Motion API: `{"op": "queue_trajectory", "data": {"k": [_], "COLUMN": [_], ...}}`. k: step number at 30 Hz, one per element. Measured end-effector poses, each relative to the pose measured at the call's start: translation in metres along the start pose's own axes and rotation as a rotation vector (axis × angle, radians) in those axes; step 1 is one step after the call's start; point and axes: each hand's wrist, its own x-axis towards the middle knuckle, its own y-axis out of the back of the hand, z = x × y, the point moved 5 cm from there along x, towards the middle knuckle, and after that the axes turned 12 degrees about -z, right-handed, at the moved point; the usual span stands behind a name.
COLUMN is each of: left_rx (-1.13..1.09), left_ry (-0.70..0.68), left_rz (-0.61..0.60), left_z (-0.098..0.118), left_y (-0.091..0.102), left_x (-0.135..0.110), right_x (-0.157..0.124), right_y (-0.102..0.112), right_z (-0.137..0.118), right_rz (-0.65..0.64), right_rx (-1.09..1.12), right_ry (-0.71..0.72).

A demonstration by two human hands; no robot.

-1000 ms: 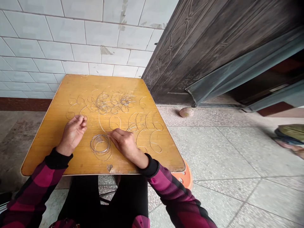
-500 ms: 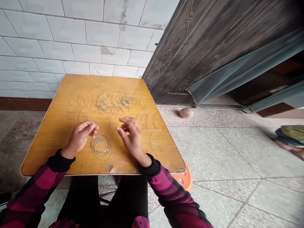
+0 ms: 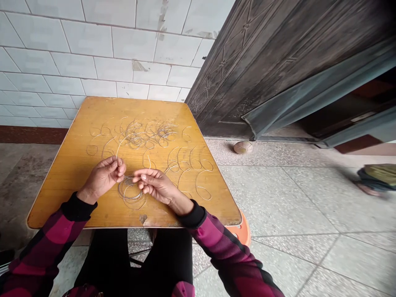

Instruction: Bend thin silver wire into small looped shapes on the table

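Left hand [image 3: 107, 175]: fingers drawn in, thumb and forefinger pinching a held wire [image 3: 117, 152]. From this pinch the wire arcs up and away, past the fingertips. Right hand [image 3: 159, 187]: thumb and forefinger tips pressed together on wire just beside the left, remaining fingers loosely curled beneath. A short span shows between the two pinches. A bright end rises behind the right hand's knuckles; whether it belongs to the same piece cannot be told.

The fingertip grip probably suits so thin and springy a strand, one hand steadying while the other guides.

Wire coil [image 3: 133, 198]: flat on the bench [image 3: 62, 198], directly below and between the hands, its far edge partly hidden by them. Likely set there to be within easy reach of both.

Wire tangle [image 3: 165, 132]: beyond both hands, toward the far side of the bench. Separate wire curls [image 3: 196, 181]: to the right of the right hand, lying apart from the tangle, presumably to avoid snagging.
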Motion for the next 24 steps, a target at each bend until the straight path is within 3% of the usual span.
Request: {"op": "queue_trajectory", "data": {"k": [6, 17, 24], "left_rx": [0.022, 0.056, 0.055], "left_ry": [-0.012, 0.046, 0.040], "left_rz": [0.069, 0.134, 0.156], "left_z": [-0.002, -0.013, -0.024], "left_y": [0.007, 0.005, 0.001], "left_x": [0.002, 0.000, -0.001], "right_x": [-0.006, -0.007, -0.005], "right_y": [-0.003, 0.002, 0.004], "right_z": [-0.019, -0.023, -0.018], "right_rz": [0.025, 0.215, 0.136], "right_rx": [-0.019, -0.073, -0.009], "right_ry": [0.173, 0.261, 0.212]}}
